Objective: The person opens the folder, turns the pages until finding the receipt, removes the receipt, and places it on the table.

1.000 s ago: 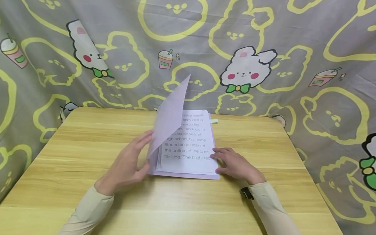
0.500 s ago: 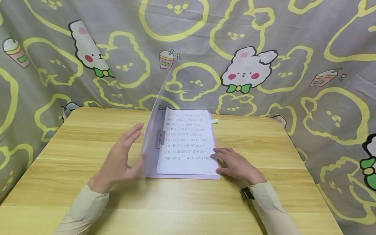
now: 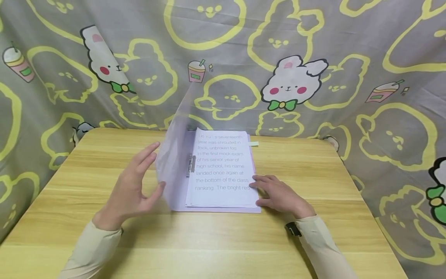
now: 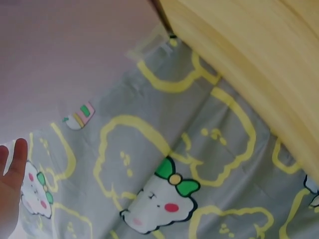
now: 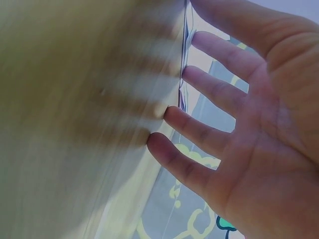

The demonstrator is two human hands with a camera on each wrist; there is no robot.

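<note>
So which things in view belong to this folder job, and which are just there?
Folder job: purple folder, printed pages, metal clip, left hand, right hand.

Just there: wooden table, patterned curtain, black wrist device.

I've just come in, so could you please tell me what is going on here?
Someone has a purple folder partway open on a wooden table. The left hand is beside the raised, tilted cover; whether they touch is unclear. The right hand rests at the folder's right edge. Printed pages lie inside, by a metal clip.
</note>
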